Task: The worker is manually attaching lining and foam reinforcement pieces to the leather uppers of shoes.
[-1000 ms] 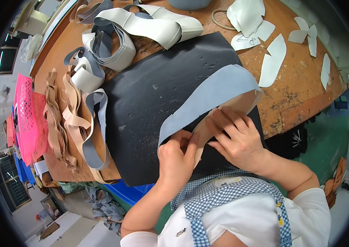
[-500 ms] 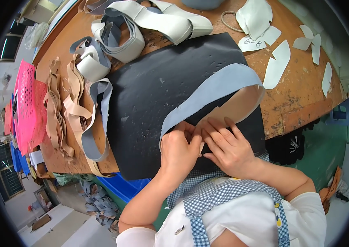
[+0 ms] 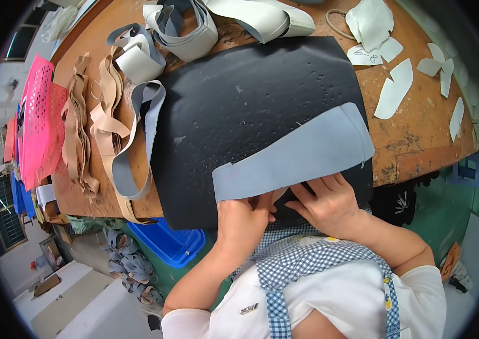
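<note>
A blue-grey band of leather-like material (image 3: 301,151) lies over the black mat (image 3: 211,107), slanting up to the right. A loose thread hangs from its right end. At its lower left edge my left hand (image 3: 243,220) is closed, the fingertips partly hidden under the band. My right hand (image 3: 331,204) has its fingers curled at the lower edge, the thumb towards the left hand. Between the two hands a bit of beige lining (image 3: 278,195) shows beneath the band.
Grey-and-white rolled strips (image 3: 188,34) and a looped grey strip (image 3: 152,124) lie beyond and left of the mat. Tan strips (image 3: 78,135) sit near a pink basket (image 3: 42,118). White cut pieces (image 3: 395,87) are at right. Below the table edge stands a blue bin (image 3: 174,243).
The band was an arched loop with its beige inner side showing; now it lies flatter, blue-grey face up. My hands stay at its lower edge. The view has shifted slightly.
</note>
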`<state>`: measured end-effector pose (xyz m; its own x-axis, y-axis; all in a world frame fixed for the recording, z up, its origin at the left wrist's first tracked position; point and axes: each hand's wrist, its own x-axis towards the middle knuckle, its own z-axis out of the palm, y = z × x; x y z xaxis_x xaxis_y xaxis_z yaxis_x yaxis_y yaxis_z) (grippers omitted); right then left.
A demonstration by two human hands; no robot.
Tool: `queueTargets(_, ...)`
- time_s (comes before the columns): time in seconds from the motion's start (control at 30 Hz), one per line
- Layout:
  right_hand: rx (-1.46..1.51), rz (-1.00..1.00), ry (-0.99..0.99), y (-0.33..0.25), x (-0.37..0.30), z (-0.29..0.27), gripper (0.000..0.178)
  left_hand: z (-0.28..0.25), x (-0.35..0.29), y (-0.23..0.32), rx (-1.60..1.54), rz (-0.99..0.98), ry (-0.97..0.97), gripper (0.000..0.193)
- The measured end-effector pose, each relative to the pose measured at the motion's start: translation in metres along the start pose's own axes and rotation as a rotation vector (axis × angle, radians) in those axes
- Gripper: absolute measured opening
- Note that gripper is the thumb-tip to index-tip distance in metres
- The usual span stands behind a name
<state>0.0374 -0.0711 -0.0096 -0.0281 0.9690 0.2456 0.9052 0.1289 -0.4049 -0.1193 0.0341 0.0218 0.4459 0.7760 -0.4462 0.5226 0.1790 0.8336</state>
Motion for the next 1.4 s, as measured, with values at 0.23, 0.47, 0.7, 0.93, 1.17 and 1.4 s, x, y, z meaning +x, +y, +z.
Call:
queueTargets(0.23,-0.084,-0.035,-0.036,-0.009,0.005,-0.003,0.065,-0.002,0.002,0.003,0.008,-0.034,-0.015,0.014)
queueTargets(0.47,-0.030,-0.135,-0.105,-0.005,0.002,0.007,0.064,-0.008,-0.019,-0.008,0.048,-0.072,0.033,0.017)
queueTargets(0.7,-0.014,-0.149,-0.130,-0.004,0.002,0.003,0.067,-0.014,-0.016,-0.010,-0.129,-0.185,0.023,0.018)
queueTargets(0.93,-0.055,-0.160,-0.116,-0.007,-0.002,0.009,0.071,-0.006,-0.023,-0.019,-0.143,-0.147,0.092,0.016)
queueTargets(1.17,-0.049,-0.170,-0.139,-0.005,-0.003,0.010,0.068,-0.001,-0.025,-0.026,-0.107,-0.012,0.172,0.012)
queueTargets(1.4,-0.065,-0.171,-0.128,-0.005,-0.004,0.011,0.076,0.003,-0.027,-0.029,-0.040,0.063,0.224,0.011)
